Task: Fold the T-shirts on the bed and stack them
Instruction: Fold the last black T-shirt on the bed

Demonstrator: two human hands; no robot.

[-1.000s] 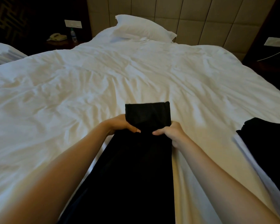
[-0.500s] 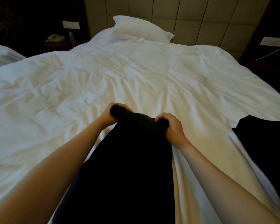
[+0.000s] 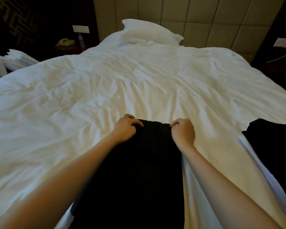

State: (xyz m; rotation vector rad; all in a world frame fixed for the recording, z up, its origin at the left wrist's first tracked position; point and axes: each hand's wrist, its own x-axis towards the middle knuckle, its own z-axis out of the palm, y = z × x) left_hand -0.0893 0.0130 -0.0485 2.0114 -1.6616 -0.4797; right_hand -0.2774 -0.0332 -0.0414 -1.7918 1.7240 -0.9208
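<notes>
Your left grip [image 3: 126, 128] and right grip [image 3: 182, 131], fingers curled, pinch the black T-shirt [image 3: 142, 171] at lower centre; its far end has just folded back, one fold nearer stacking.

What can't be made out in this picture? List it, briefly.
All in the head view:
- black T-shirt: its near end is cut off by the bottom edge, and its layers are lost in darkness.
- left hand and right hand: both grip the shirt's far edge, and their curled fingers hide the fabric beneath.
- dark pile: cut off by the right edge and too dark to count garments.
- bottle, far left: label too small to read.
</notes>
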